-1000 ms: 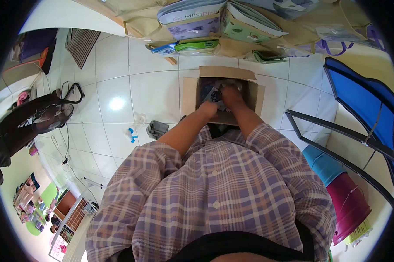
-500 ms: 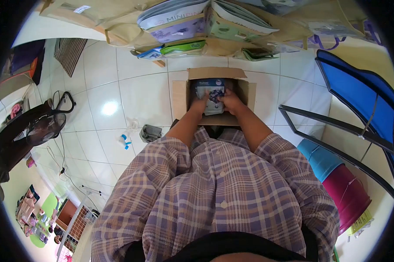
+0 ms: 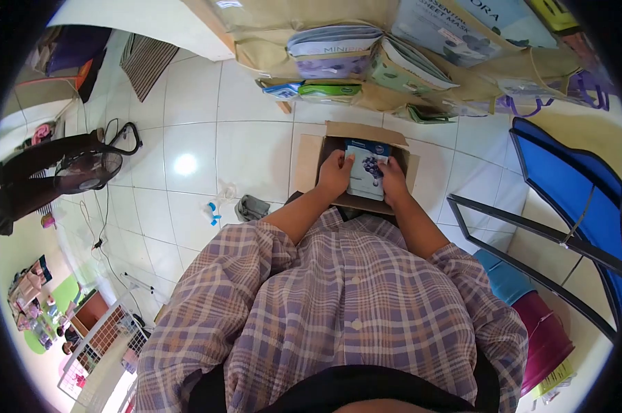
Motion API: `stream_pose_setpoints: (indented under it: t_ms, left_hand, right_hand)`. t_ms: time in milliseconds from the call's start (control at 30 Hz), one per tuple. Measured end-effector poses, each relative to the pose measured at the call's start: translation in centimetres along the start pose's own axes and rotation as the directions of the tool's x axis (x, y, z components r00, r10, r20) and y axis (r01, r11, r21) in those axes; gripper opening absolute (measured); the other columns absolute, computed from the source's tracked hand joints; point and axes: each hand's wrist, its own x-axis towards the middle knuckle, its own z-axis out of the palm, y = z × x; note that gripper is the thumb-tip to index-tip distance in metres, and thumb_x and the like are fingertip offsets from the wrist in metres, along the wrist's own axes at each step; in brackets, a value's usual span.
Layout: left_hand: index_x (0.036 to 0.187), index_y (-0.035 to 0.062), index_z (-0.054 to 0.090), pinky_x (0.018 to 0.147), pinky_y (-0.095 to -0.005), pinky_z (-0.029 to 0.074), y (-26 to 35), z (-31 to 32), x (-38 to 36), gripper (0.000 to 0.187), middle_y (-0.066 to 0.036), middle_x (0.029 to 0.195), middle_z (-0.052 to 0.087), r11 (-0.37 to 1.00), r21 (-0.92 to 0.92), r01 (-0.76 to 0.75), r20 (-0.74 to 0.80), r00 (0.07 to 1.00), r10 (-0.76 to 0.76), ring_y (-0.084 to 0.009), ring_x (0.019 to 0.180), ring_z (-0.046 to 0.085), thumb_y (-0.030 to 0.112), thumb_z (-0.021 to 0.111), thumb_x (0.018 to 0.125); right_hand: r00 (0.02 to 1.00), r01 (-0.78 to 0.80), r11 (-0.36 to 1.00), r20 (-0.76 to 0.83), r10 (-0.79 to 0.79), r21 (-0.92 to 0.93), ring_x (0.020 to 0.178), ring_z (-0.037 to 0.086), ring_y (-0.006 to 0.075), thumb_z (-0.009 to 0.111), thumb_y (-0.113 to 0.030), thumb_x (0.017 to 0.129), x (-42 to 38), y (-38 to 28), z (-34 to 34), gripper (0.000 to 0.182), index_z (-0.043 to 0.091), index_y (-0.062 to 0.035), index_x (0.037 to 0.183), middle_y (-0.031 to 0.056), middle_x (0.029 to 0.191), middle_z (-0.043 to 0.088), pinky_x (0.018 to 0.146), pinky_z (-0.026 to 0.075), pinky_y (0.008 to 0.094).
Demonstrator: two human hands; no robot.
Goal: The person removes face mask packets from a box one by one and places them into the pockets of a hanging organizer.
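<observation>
Both hands hold a flat packet with a dark blue top and a picture of dark berries, one at each side edge. My left hand has its fingers closed on the packet's left edge, thumb on the front. On the right edge, my right hand grips the same packet. Under and around it is an open cardboard box on the tiled floor, its flaps folded outward. Whether more packets lie beneath the held one is hidden.
A pocket organizer with sheet mask packs hangs ahead. Left are a grey pouch, a clear-and-blue item and a fan. Right stand a black metal frame, blue panel and buckets.
The packet is raised nearer, with both hands higher at its sides. The camera view has shifted, so the box and shelf appear farther right and lower.
</observation>
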Motion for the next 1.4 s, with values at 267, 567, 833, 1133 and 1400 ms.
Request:
stream_pose_setpoints:
  t_ms: [267, 567, 833, 1133, 1400]
  left_hand:
    - [0.096, 0.0019, 0.053, 0.059, -0.0363, 0.045, 3.7, -3.8, -2.7, 0.018, -0.017, 0.072, 0.060, 0.932, -0.081, -0.352, -0.115, 0.933, 0.342, -0.0286, 0.064, 0.059, 0.020, 0.054, 0.095]
    - [0.101, 0.0016, 0.057, 0.066, -0.0254, 0.044, 9.6, -7.9, -2.1, 0.020, -0.005, 0.077, 0.059, 0.938, 0.020, -0.346, -0.118, 0.931, 0.345, -0.0101, 0.071, 0.051, 0.020, 0.048, 0.100]
    - [0.106, -0.0004, 0.062, 0.070, -0.0229, 0.047, 9.0, -12.3, -0.7, 0.019, -0.003, 0.089, 0.066, 0.909, -0.385, -0.160, 0.144, 0.962, 0.230, -0.0092, 0.078, 0.059, 0.011, 0.063, 0.091]
    - [0.096, 0.0011, 0.072, 0.071, -0.0222, 0.048, 13.0, -20.3, 2.1, 0.014, -0.004, 0.084, 0.071, 0.926, -0.198, -0.320, -0.090, 0.947, 0.308, -0.0077, 0.076, 0.061, 0.003, 0.068, 0.082]
    - [0.099, 0.0019, 0.071, 0.082, -0.0261, 0.053, 14.9, -20.8, 5.1, 0.024, -0.006, 0.096, 0.072, 0.743, 0.027, -0.669, -0.120, 0.736, 0.667, -0.0145, 0.086, 0.067, -0.011, 0.060, 0.083]
  right_hand:
    - [1.000, 0.005, 0.999, -0.002, -0.005, 0.049, 0.094, 0.063, 0.0186, 0.050, -0.038, 0.097, -2.5, -2.5, 3.4, 0.041, 0.058, -0.0023, 0.116, 0.0078, 0.101, 0.066, 0.085, 0.049, 0.0349]
    - [0.919, 0.388, 0.893, 0.016, -0.395, -0.230, 0.083, 0.058, 0.0085, 0.045, -0.036, 0.101, -3.4, -8.8, 8.9, 0.040, 0.060, -0.0004, 0.106, 0.0023, 0.096, 0.064, 0.080, 0.047, 0.0247]
    - [0.869, 0.487, 0.782, 0.305, -0.389, -0.389, 0.070, 0.051, 0.0088, 0.058, -0.032, 0.094, -1.6, -12.2, 9.0, 0.029, 0.065, -0.0032, 0.097, 0.0000, 0.077, 0.061, 0.067, 0.043, 0.0256]
    - [0.691, 0.723, 0.272, 0.669, -0.275, -0.635, 0.070, 0.062, 0.0231, 0.071, -0.018, 0.081, -1.1, -16.8, 13.8, 0.024, 0.068, -0.0015, 0.098, 0.0123, 0.082, 0.067, 0.066, 0.049, 0.0310]
    - [0.284, 0.850, -0.075, 0.573, -0.768, -0.522, 0.080, 0.067, 0.0271, 0.069, -0.006, 0.078, 0.2, -17.3, 16.0, 0.020, 0.072, -0.0139, 0.096, 0.0088, 0.089, 0.070, 0.072, 0.054, 0.0352]
